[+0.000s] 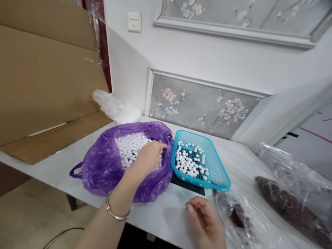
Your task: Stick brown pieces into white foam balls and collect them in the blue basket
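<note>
A purple plastic bag (103,166) lies open on the white table (166,211), full of small white balls (127,145). My left hand (147,159), with a silver bangle on the wrist, reaches into the bag and rests on the balls, fingers bent; whether it grips any is hidden. To the right stands a blue plastic basket (218,173) holding several white balls (189,162). My right hand (204,218) hovers near the table's front edge with fingers loosely curled, holding nothing that I can see, next to a clear bag.
A clear bag with dark brown pieces (238,218) lies at the front right, and a larger one (295,197) at the far right. A white plastic bag (114,107) sits by the wall. Large cardboard sheets (46,79) lean at the left. A black pad (186,185) lies under the basket.
</note>
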A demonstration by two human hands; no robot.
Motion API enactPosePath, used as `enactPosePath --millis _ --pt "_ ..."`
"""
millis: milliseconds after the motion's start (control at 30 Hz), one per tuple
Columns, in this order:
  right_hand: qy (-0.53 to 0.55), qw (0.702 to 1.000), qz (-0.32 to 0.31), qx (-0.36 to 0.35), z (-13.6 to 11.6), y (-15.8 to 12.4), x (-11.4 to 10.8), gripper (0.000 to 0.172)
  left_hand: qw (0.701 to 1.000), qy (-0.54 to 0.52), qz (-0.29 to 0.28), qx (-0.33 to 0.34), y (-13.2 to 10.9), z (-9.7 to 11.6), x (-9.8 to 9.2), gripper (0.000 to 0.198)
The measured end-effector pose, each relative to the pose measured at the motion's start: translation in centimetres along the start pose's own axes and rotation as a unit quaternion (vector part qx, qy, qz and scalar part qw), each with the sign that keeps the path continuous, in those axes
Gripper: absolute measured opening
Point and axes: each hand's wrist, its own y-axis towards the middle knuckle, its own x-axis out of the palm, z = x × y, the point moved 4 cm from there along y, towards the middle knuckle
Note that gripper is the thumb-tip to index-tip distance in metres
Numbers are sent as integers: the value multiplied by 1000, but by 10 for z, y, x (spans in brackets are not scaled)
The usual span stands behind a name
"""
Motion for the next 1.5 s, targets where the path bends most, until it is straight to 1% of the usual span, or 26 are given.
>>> enactPosePath --millis 67,167,267,333,400,433,500,567,600,667,700,767,833,933,1000,1100,1167,1200,1233,1267,1300,1367,1400,1433,1467,1500 --pt "2 1000 0 -1 0 0 2 27 999 40 -30 0 1 -24 1 23" --pt "0 1000 -4 -10 -2 -1 6 29 994 81 -78 11 -2 -47 14 26" --pt "-11 1000 -12 -17 -7 -3 8 26 989 105 -106 16 -3 -55 27 28" --pt "-22 999 -8 -25 -14 -6 4 23 987 113 -113 14 -1 -57 30 28" --pt "-55 997 7 -57 -25 -7 -8 21 986 118 -113 11 3 -57 28 26" --pt "-88 993 22 -80 -33 -6 -17 20 987 120 -110 10 5 -57 26 23" --pt "-187 973 61 -121 -47 -2 -43 20 988 121 -98 5 7 -56 20 19" --pt "-314 936 97 -123 -58 6 -72 23 990 121 -78 -8 8 -56 11 23" --pt "-384 911 97 -112 -60 11 -85 23 990 121 -65 -17 8 -56 7 26" --pt "-518 847 69 -95 -62 22 -103 23 992 116 -37 -37 5 -53 -3 31" --pt "-553 826 61 -86 -61 28 -108 23 992 112 -24 -47 3 -51 -7 33" --pt "-602 794 40 -69 -58 35 -109 22 993 96 1 -66 -2 -43 -15 34" --pt "-633 772 20 -55 -55 40 -102 22 993 73 24 -87 -8 -35 -21 36" --pt "-669 742 -2 -37 -51 42 -89 27 992 29 48 -111 -16 -27 -24 37" --pt "-678 734 -15 -33 -48 42 -85 26 991 10 52 -120 -19 -25 -23 35" --pt "-680 732 -35 -38 -44 43 -86 24 989 -14 56 -133 -24 -26 -22 32" --pt "-676 735 -38 -42 -41 42 -88 23 983 -85 64 -150 -30 -23 -20 29" --pt "-672 739 -36 -44 -41 42 -89 22 975 -145 61 -159 -34 -20 -17 26" --pt "-666 744 -33 -47 -40 41 -89 22 960 -221 49 -167 -39 -15 -13 25" --pt "-659 750 -29 -52 -40 41 -88 21 936 -303 24 -177 -44 -8 -6 24" --pt "-649 758 -25 -57 -41 40 -87 21 903 -387 -12 -187 -50 0 2 24" --pt "-627 776 -17 -69 -42 39 -85 23 813 -532 -99 -217 -61 19 20 26" --pt "-616 784 -12 -73 -42 39 -84 24 769 -582 -131 -230 -66 28 28 26" --pt "-606 792 -7 -76 -43 39 -83 26 733 -618 -152 -241 -69 35 35 24" --pt "-596 799 -2 -79 -43 39 -83 27 707 -642 -163 -248 -71 40 41 21" --pt "-586 806 2 -83 -44 39 -84 28 687 -661 -167 -251 -73 45 47 18"
